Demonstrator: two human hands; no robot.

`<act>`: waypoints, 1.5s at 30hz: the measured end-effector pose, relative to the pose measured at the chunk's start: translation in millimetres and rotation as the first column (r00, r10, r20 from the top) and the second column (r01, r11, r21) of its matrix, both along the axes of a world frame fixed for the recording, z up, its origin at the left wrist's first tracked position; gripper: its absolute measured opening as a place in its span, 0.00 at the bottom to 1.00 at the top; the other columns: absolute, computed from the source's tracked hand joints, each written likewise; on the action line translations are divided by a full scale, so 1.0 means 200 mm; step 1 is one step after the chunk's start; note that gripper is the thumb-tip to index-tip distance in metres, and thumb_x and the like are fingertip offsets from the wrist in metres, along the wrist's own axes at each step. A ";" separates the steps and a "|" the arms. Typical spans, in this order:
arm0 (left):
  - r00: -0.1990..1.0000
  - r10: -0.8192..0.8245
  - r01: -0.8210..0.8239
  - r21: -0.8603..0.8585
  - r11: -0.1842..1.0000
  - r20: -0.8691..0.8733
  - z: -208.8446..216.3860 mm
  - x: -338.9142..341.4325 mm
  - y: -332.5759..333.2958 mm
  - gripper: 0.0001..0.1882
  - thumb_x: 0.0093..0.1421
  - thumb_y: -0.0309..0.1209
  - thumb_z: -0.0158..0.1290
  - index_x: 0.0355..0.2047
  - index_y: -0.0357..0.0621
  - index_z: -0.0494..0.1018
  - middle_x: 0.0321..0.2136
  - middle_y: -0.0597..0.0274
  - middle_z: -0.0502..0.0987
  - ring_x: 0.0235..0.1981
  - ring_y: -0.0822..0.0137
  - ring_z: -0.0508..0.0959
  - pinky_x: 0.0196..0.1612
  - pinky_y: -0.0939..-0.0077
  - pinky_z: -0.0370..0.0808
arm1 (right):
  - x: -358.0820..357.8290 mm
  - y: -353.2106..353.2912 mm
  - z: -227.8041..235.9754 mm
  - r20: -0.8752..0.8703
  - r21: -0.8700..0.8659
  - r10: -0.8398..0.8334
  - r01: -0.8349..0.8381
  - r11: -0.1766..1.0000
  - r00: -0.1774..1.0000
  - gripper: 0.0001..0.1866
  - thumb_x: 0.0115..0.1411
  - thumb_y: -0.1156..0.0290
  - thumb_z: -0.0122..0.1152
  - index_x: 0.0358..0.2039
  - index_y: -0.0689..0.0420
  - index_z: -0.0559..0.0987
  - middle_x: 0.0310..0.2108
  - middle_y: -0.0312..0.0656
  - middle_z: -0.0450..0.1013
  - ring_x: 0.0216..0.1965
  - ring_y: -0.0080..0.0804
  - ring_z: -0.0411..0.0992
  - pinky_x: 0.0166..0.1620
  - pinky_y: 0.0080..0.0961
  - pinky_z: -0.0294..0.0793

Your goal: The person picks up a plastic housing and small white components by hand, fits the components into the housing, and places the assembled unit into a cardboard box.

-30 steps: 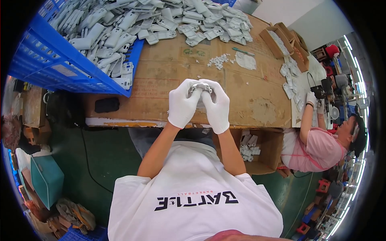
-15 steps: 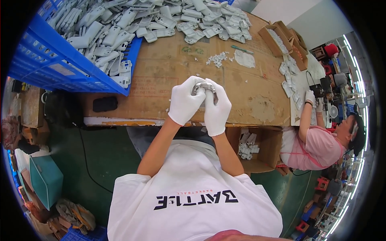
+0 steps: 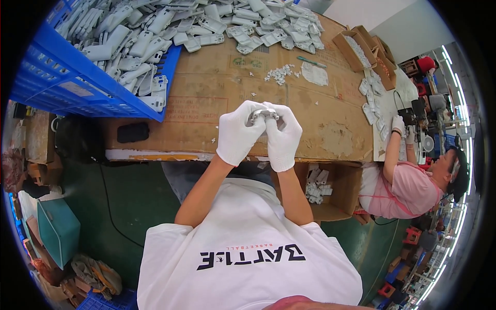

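Both my hands wear white gloves and meet over the near edge of the cardboard-covered table (image 3: 196,111). Between them is a small grey-white plastic housing (image 3: 264,113), tilted and partly hidden by fingers. My left hand (image 3: 240,132) closes round its left side, thumb near the middle. On the other side my right hand (image 3: 284,137) is closed on it too, its thumb against the near face. Beyond the hands lies a scatter of tiny white parts (image 3: 279,75). A large heap of similar pale housings (image 3: 206,26) covers the far side of the table.
A blue crate (image 3: 93,93) full of housings stands at the left, near a black pouch (image 3: 133,133). A teal tool (image 3: 311,62) lies by a white sheet (image 3: 314,74). Cardboard boxes (image 3: 356,49) stand far right; an open box (image 3: 336,199) sits below the table edge. A co-worker (image 3: 408,186) works at right.
The right hand has turned slightly and shifted a little to the right, its fingers curling further over the housing. The housing stays between both hands.
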State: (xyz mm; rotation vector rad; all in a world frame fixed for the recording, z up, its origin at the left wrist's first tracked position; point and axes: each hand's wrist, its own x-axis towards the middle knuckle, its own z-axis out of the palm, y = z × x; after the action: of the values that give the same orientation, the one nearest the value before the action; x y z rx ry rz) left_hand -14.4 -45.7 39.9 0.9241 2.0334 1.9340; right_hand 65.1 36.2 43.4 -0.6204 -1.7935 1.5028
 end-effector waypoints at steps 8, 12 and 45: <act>1.000 -0.001 0.001 0.000 1.000 0.015 0.06 0.03 -0.01 0.07 0.57 0.21 0.56 0.37 0.40 0.79 0.23 0.60 0.78 0.23 0.80 0.73 0.30 0.82 0.73 | 0.03 -0.01 0.05 -0.043 -0.029 0.026 -0.027 0.999 0.999 0.12 0.63 0.84 0.54 0.46 0.64 0.79 0.40 0.37 0.77 0.41 0.18 0.72 0.46 0.17 0.71; 1.000 0.022 -0.022 0.021 1.000 0.005 0.06 0.04 -0.01 0.10 0.54 0.19 0.54 0.37 0.40 0.78 0.20 0.58 0.77 0.20 0.76 0.75 0.27 0.79 0.74 | 0.03 -0.01 0.06 -0.017 -0.016 0.022 -0.023 1.000 1.000 0.11 0.63 0.84 0.54 0.45 0.64 0.79 0.39 0.36 0.76 0.39 0.17 0.71 0.44 0.16 0.70; 0.995 -0.099 0.099 -0.033 0.995 -0.005 0.03 0.00 -0.04 0.10 0.57 0.19 0.55 0.40 0.39 0.77 0.29 0.62 0.81 0.28 0.79 0.77 0.34 0.81 0.75 | 0.07 -0.06 0.02 0.111 0.273 -0.077 0.044 0.961 0.991 0.19 0.61 0.82 0.56 0.53 0.57 0.77 0.46 0.38 0.78 0.41 0.23 0.74 0.43 0.19 0.73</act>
State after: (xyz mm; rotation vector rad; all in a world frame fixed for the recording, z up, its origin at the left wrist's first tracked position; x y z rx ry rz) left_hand -15.0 -54.7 46.0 1.0046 1.9763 1.8440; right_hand 79.7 24.4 47.5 -0.6330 -2.0091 1.1732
